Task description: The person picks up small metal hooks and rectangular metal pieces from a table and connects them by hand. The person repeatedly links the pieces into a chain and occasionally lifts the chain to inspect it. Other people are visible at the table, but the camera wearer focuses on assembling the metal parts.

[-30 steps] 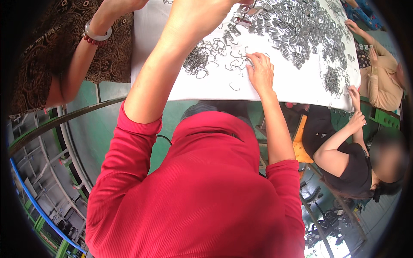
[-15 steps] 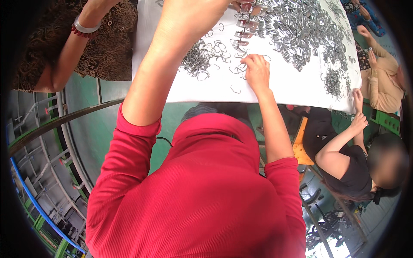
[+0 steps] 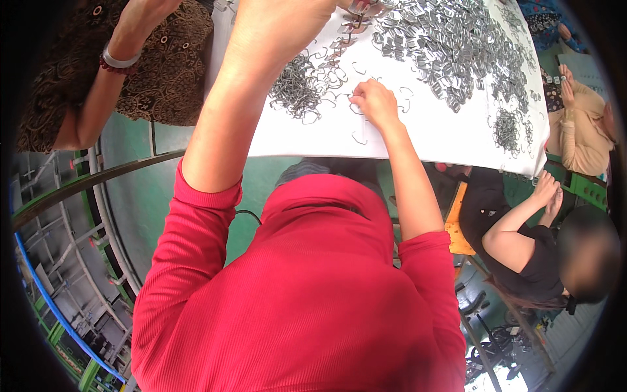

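Both hands (image 3: 373, 101) reach over clips (image 3: 450, 39).

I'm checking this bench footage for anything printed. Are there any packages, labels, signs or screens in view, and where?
None can be made out in this view.
White table: bare sheet-like top, no label visible.
Metal clips: loose silvery heap on the table's far side, unpackaged.
Wire rings: grey tangle near the left arm.
Right hand: fingers down on the table among loose rings.
Left hand: at the top edge, mostly cut off.
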`<state>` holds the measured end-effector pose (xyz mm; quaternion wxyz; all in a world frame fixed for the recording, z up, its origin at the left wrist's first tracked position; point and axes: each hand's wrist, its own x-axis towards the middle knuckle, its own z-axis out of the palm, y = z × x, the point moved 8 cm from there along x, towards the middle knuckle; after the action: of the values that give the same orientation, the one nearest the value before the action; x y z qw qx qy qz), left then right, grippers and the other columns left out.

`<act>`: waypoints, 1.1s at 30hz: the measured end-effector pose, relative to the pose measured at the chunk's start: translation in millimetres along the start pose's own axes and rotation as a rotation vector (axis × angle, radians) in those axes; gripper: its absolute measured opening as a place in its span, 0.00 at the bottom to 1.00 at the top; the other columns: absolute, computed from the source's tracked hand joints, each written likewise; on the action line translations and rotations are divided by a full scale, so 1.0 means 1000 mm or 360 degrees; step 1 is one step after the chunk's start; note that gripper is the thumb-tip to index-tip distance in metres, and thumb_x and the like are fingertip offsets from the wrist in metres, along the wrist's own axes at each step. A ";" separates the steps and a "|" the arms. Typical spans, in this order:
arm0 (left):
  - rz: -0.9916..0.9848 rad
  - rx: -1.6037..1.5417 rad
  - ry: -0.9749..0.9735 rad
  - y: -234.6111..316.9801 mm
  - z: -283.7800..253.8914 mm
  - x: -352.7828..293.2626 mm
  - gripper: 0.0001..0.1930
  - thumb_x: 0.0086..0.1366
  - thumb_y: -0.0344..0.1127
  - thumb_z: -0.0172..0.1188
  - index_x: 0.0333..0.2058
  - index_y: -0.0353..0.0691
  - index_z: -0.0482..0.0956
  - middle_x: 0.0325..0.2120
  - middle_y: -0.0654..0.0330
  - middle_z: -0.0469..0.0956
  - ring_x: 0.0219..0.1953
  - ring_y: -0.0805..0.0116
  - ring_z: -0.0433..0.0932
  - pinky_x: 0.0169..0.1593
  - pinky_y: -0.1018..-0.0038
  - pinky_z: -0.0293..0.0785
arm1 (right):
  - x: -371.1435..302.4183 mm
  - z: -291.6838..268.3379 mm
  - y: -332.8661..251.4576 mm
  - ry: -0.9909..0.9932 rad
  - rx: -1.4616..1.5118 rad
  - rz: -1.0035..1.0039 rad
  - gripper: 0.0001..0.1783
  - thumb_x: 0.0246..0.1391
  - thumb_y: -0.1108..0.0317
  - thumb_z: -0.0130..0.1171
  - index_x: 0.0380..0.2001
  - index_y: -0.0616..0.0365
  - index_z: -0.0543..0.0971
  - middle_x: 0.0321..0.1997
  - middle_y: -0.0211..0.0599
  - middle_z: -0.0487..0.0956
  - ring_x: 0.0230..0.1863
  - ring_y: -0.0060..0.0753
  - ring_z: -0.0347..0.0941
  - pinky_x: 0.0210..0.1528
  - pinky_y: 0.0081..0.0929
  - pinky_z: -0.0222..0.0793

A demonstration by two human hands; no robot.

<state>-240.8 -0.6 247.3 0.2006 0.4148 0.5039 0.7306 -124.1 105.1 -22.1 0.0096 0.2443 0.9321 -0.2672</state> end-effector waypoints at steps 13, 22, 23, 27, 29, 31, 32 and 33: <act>-0.0160 0.0066 0.0066 -0.016 0.022 -0.011 0.10 0.58 0.26 0.59 0.39 0.29 0.77 0.29 0.59 0.79 0.31 0.77 0.77 0.37 0.80 0.73 | -0.071 -0.214 -0.080 0.0790 0.1706 -0.0106 0.10 0.47 0.74 0.65 0.33 0.66 0.79 0.27 0.36 0.79 0.26 0.20 0.75 0.29 0.15 0.70; -0.0159 -0.0062 -0.0109 -0.010 0.065 -0.002 0.07 0.57 0.25 0.60 0.35 0.32 0.79 0.29 0.59 0.80 0.32 0.76 0.78 0.37 0.79 0.76 | -0.093 -0.260 -0.109 0.1204 0.1657 -0.0324 0.09 0.52 0.79 0.57 0.38 0.70 0.77 0.32 0.40 0.79 0.29 0.25 0.78 0.33 0.18 0.76; -0.0169 -0.0056 -0.0125 -0.010 0.071 -0.004 0.07 0.57 0.24 0.60 0.35 0.32 0.79 0.30 0.60 0.80 0.32 0.75 0.78 0.37 0.79 0.76 | -0.097 -0.261 -0.106 0.1268 0.1638 -0.0320 0.09 0.52 0.79 0.57 0.38 0.70 0.76 0.32 0.40 0.79 0.30 0.25 0.78 0.33 0.18 0.76; -0.0099 0.0004 -0.0142 -0.007 0.088 -0.005 0.06 0.57 0.24 0.60 0.34 0.32 0.80 0.31 0.60 0.78 0.34 0.75 0.78 0.38 0.79 0.77 | -0.117 -0.266 -0.097 0.1444 0.1585 -0.0246 0.09 0.52 0.79 0.57 0.38 0.70 0.76 0.31 0.40 0.79 0.29 0.25 0.78 0.33 0.18 0.76; -0.0115 -0.0012 -0.0171 -0.007 0.098 -0.006 0.05 0.57 0.24 0.60 0.33 0.33 0.80 0.31 0.60 0.78 0.34 0.74 0.78 0.37 0.79 0.77 | -0.128 -0.270 -0.090 0.1526 0.1551 -0.0184 0.09 0.52 0.79 0.58 0.38 0.70 0.76 0.31 0.40 0.79 0.29 0.24 0.78 0.33 0.18 0.76; -0.0094 -0.0027 -0.0223 -0.012 0.109 -0.008 0.06 0.57 0.24 0.59 0.34 0.34 0.81 0.31 0.60 0.78 0.34 0.75 0.78 0.37 0.79 0.77 | -0.136 -0.273 -0.082 0.1588 0.1545 -0.0174 0.09 0.52 0.79 0.58 0.38 0.70 0.75 0.31 0.41 0.79 0.29 0.24 0.78 0.34 0.18 0.76; -0.0087 -0.0031 -0.0236 -0.014 0.114 -0.009 0.06 0.57 0.23 0.59 0.34 0.35 0.81 0.31 0.60 0.78 0.35 0.75 0.78 0.37 0.79 0.77 | -0.138 -0.273 -0.080 0.1597 0.1557 -0.0186 0.09 0.52 0.79 0.58 0.38 0.70 0.75 0.31 0.41 0.79 0.29 0.24 0.78 0.34 0.18 0.76; -0.0051 0.0001 -0.0269 -0.013 0.119 -0.010 0.06 0.57 0.24 0.59 0.34 0.35 0.81 0.31 0.60 0.78 0.35 0.75 0.78 0.37 0.79 0.77 | -0.139 -0.274 -0.078 0.1606 0.1569 -0.0199 0.09 0.52 0.79 0.58 0.38 0.70 0.75 0.31 0.41 0.79 0.29 0.24 0.78 0.34 0.18 0.76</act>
<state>-140.6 65.7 248.9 0.2539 0.4668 0.4921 0.6895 -7.2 122.7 271.3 -0.5506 0.2602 0.6055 -0.5124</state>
